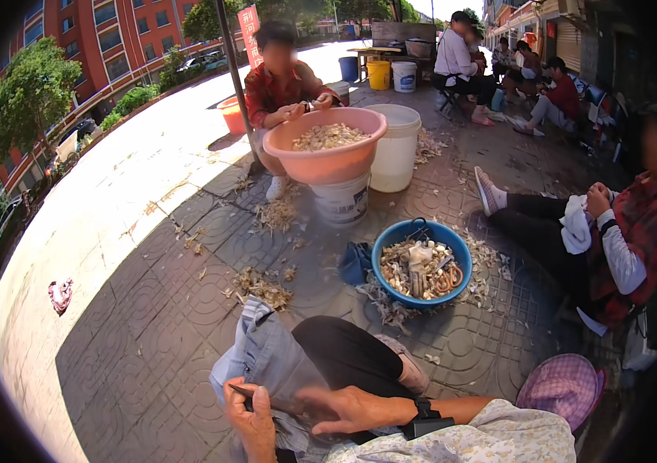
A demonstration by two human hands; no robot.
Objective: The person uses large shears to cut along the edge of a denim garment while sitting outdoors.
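My left hand [251, 420] grips the edge of a grey-blue cloth [271, 363] that lies over my lap, thumb on top. My right hand [348, 407] rests flat on the same cloth beside it, fingers spread and pointing left; a black device is strapped at its wrist [425, 413]. My black-clad knee [344, 351] sticks out past the cloth. Ahead on the pavement stands a blue bowl [390, 239] holding garlic cloves, scissors and small tools.
A pink basin [328, 162] of garlic sits on a white bucket [344, 202], with a taller white bucket [398, 150] behind. One person sits behind the basin, another at right holding a white cloth. Garlic skins litter the paving. A purple checked hat [564, 382] lies at lower right.
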